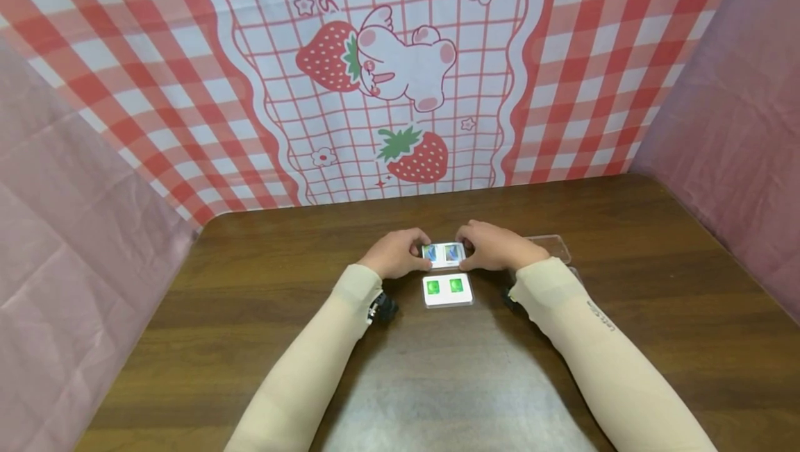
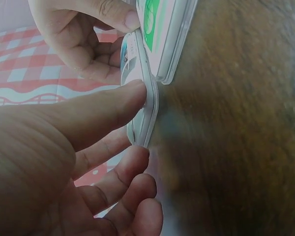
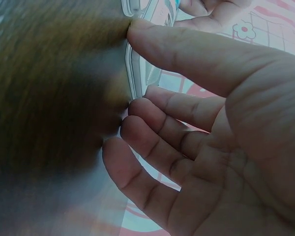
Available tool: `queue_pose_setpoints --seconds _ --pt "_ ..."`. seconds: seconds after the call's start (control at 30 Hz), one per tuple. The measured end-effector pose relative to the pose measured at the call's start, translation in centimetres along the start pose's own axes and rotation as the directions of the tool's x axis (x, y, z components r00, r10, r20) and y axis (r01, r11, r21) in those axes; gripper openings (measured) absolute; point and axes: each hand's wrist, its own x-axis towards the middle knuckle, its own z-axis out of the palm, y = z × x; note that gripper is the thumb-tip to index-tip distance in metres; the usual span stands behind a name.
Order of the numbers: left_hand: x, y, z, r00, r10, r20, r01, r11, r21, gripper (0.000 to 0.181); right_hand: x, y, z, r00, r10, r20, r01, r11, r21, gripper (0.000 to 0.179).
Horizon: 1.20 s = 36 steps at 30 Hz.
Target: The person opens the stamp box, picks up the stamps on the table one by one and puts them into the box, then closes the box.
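In the head view, a flat clear-edged case (image 1: 443,255) with two blue pictures on a white face lies on the table between both hands. My left hand (image 1: 392,255) grips its left end, thumb on the near edge and fingers round the far side. From the other end, my right hand (image 1: 496,246) holds it the same way, thumb in front. In the left wrist view, the left thumb presses the case's rim (image 2: 148,105). Directly in front lies a second flat case (image 1: 447,297) with two green pictures, touched by neither hand.
A clear plastic tray or lid (image 1: 556,245) lies partly hidden behind my right wrist. The brown wooden table (image 1: 262,341) runs back to a red-and-white checked cloth (image 1: 562,91) with strawberries. Pink cloths hang at the left and right.
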Motion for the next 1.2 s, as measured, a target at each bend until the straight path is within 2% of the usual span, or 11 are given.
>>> queue_pose_setpoints --seconds 0.57,0.83,1.2 --pt "0.07 0.08 -0.12 1.000 0.021 -0.006 -0.021 0.999 -0.035 0.042 -0.04 0.07 -0.10 1.000 -0.011 -0.004 0.011 1.000 0.002 0.045" --pt "0.20 -0.06 -0.06 0.999 0.048 -0.003 -0.048 0.999 -0.022 0.045 -0.02 0.13 -0.08 1.000 -0.016 -0.002 0.016 1.000 -0.002 0.045" --pt "0.28 -0.17 -0.18 0.999 0.050 0.000 -0.050 0.999 -0.015 0.048 0.03 0.12 0.00 1.000 -0.016 0.002 0.016 1.000 -0.009 0.046"
